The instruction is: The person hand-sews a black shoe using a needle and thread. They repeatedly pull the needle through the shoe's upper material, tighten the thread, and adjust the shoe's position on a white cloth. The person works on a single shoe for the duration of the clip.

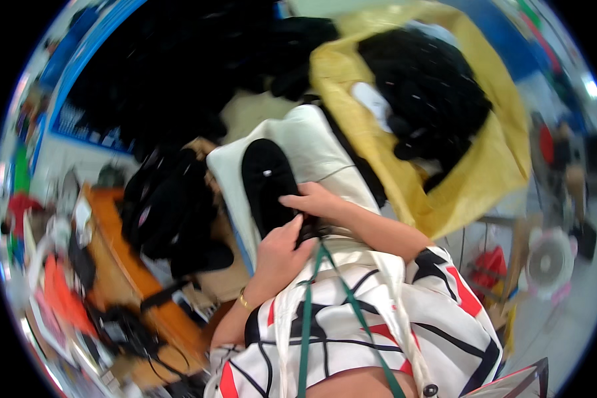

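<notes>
Black fabric goods [166, 73] lie heaped on a blue-edged surface [86, 134] beyond the white cloth-covered pad [328, 156] in front of you. On the left part of that pad is a long black fabric piece [266, 176], its rounded end pointing away from you and a small white mark on it. Your left hand [282, 255], with a bracelet [244, 300] at the wrist, is at the near end of the pad, its fingers bent against the piece's lower end; whether they pinch it, you cannot tell from this view. Your right hand [315, 199] reaches over the pad from the right, fingers partly curled, fingertips on the piece's right edge; its grip is also unclear. Right of the pad, a yellow sack [471, 205] gapes around more black goods. Left of the pad, a black pile [169, 205] sits beside an orange-brown wooden bench [116, 239]
</notes>
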A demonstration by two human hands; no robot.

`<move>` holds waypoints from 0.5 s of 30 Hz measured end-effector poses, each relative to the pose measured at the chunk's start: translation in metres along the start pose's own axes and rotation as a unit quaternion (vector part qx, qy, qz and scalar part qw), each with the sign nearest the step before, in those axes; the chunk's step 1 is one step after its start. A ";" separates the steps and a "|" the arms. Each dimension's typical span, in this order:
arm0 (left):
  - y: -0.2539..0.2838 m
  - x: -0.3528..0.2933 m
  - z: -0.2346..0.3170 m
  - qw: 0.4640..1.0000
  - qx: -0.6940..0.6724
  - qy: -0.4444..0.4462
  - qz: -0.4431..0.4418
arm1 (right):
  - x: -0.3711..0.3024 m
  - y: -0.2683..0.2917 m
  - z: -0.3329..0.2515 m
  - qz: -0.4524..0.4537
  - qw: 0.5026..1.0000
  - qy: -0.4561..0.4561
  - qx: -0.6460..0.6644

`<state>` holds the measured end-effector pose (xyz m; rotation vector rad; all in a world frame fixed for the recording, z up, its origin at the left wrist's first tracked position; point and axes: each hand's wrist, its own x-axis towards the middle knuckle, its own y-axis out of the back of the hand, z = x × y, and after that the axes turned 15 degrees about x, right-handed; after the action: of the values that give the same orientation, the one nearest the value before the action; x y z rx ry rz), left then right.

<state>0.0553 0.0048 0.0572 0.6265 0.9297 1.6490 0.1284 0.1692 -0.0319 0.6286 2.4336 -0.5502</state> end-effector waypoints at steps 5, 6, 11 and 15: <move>0.004 0.009 -0.002 0.982 -0.056 -0.017 0.179 | -0.034 0.070 -0.071 0.162 0.974 0.140 0.072; 0.003 0.013 -0.003 0.982 -0.074 -0.009 0.175 | -0.032 0.112 -0.082 0.186 0.967 0.160 0.064; -0.016 0.008 -0.010 0.977 -0.196 0.028 0.082 | -0.083 0.287 -0.177 0.259 0.736 0.423 0.461; -0.025 0.021 -0.014 0.985 -0.155 0.005 0.078 | -0.079 0.243 -0.149 0.233 0.823 0.369 0.364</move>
<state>0.0520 0.0239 0.0275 0.4850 0.6238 1.8908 0.2567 0.4155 0.0701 2.0139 2.4960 -1.2042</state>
